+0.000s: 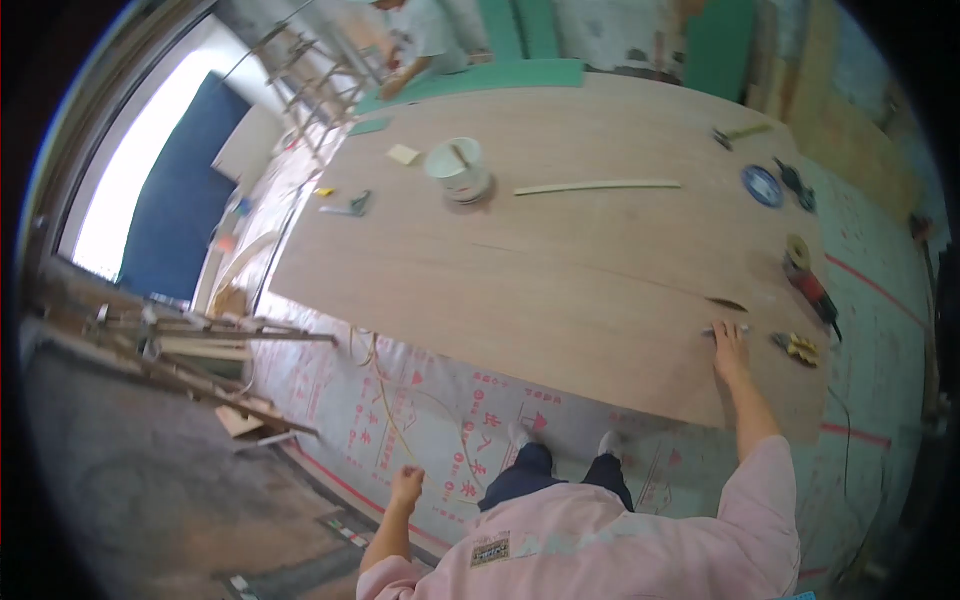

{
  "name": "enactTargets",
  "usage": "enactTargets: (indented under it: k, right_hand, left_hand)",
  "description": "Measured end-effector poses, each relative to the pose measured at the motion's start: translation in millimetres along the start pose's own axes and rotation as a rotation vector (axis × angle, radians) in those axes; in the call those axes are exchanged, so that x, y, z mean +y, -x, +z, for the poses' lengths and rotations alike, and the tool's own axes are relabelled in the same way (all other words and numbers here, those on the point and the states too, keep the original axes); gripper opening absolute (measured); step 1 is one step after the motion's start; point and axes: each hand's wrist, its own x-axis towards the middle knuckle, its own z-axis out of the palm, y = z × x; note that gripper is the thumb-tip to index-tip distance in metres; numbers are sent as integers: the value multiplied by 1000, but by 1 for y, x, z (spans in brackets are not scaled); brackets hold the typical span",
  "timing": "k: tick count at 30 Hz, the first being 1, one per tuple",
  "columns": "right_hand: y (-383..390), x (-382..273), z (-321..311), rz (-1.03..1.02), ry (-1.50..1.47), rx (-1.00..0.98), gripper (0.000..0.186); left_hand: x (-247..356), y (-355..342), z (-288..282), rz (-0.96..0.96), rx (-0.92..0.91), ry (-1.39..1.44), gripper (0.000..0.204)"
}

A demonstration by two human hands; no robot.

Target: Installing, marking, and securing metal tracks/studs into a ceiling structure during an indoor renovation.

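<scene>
At the near right of a large plywood sheet, my right hand rests with its fingers closed over a slim grey tool, perhaps a utility knife; the fingers cover part of it. Just beyond lies a dark, narrow leaf-shaped piece or slot. Pliers with yellow handles are to the right of this hand. My left hand hangs over the printed floor covering, off the table, its fingers curled, with nothing visible in them.
A white bucket with a stick and a pale wooden strip lie mid-table. At the right are a hammer, blue disc and red angle grinder. A co-worker leans over a green board; trestles stand left.
</scene>
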Motion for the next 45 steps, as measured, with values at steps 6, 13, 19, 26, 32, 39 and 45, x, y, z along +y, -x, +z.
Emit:
enactTargets:
  k: [6, 13, 19, 26, 32, 39, 45]
  right_hand:
    - [-13, 19, 15, -121, 221, 61, 19]
    - [42, -223, -42, -471, -103, -45, 21]
    - [98, -509, -32, -964, -225, -103, 18]
    - [113, -734, -58, -1064, -246, -9, 18]
    - [90, -862, -64, -986, -321, -6, 10]
    - [-2, -1036, -7, -837, -751, 56, 12]
    - [-98, -1218, 31, -491, -1391, -160, 10]
  left_hand:
    - [-122, 147, 27, -430, 148, 214, 11]
    - [-246, 238, 72, -620, -49, 277, 15]
    - [-265, 195, 13, -647, -59, 414, 21]
    - [-364, 43, -172, -440, 398, 643, 12]
    - [-325, -77, -350, -367, 474, 634, 18]
    - [-235, -226, -461, -337, 206, 638, 22]
    - [-162, -381, -572, -432, 187, 609, 26]
